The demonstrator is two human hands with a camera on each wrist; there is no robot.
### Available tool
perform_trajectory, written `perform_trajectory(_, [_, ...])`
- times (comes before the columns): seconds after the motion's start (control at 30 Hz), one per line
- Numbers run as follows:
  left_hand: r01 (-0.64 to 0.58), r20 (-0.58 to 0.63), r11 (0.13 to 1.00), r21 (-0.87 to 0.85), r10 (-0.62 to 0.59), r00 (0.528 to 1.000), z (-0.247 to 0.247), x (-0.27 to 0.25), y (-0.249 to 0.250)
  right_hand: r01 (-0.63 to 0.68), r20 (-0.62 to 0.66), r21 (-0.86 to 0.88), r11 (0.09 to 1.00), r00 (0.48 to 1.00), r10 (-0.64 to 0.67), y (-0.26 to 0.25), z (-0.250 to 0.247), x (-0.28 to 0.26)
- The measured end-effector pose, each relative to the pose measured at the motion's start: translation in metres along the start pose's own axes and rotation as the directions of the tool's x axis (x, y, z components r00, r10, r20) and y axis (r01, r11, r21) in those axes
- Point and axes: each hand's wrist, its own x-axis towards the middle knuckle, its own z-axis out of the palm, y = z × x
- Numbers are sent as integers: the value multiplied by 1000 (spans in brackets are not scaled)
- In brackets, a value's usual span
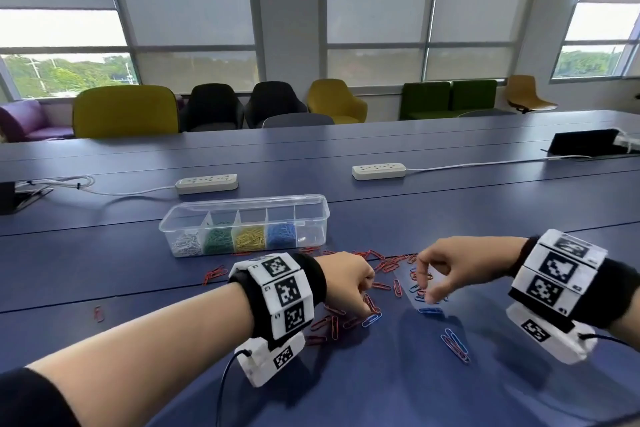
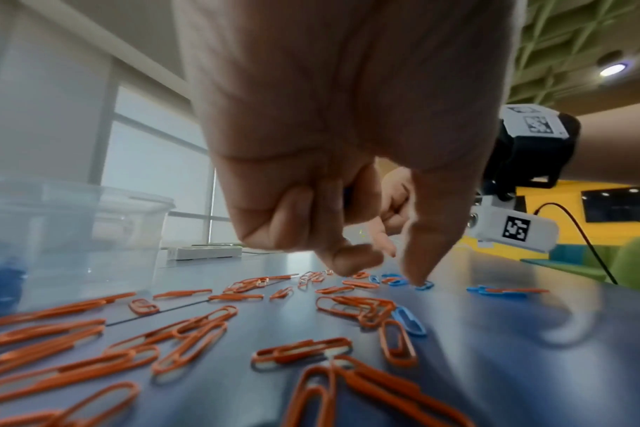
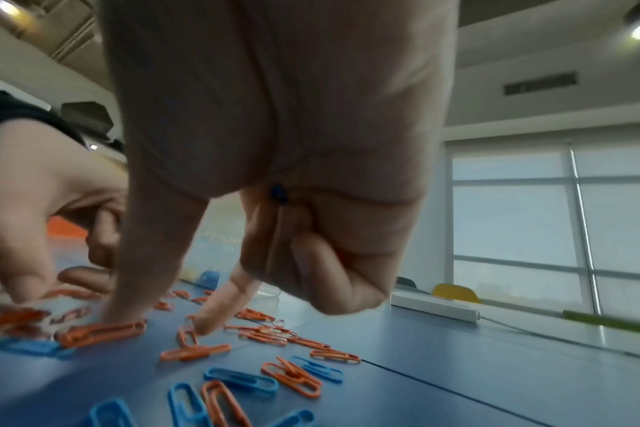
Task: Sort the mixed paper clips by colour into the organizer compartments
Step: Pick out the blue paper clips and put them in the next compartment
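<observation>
Gathering is the step in hand: both hands work the loose scatter of red and blue paper clips (image 1: 388, 274) on the tabletop (image 1: 450, 204), at 6 o'clock from the organizer (image 1: 244, 225).

The organizer already holds white, green, yellow and blue lots in four compartments. Its rightmost compartment (image 1: 310, 230), at 3 o'clock within the box, looks almost empty, though glare on the clear wall makes that uncertain.

The left hand (image 1: 349, 279) has its fingers curled, thumb and fingertip lowered onto clips. Whether it holds any, I cannot tell.

The right hand (image 1: 441, 269) presses two fingertips on the clips, and its remaining fingers are folded round a small blue clip (image 3: 278, 195) tucked in the palm, by the wrist view.

In my judgement, the next move calls for lifting one colour only, separating overlapped red and blue pieces, then carrying blues to the blue compartment (image 1: 281, 234) and reds to the spare one.
</observation>
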Motion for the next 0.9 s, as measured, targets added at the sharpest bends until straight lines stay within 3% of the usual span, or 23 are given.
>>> perform_trajectory(0.2, [-70,-70,997,41,73,995,11,9,1,-57,-12,-197,979,998,55,-1,12,2])
perform_trajectory(0.43, [-89,-174,987,130,112,978,13,10,3,-81,-59,-241,967,996,68,1,18,8])
perform_trajectory(0.9, [-255,-85,958,132,267,960,12,11,7,-54,-92,-212,976,995,35,4,19,14])
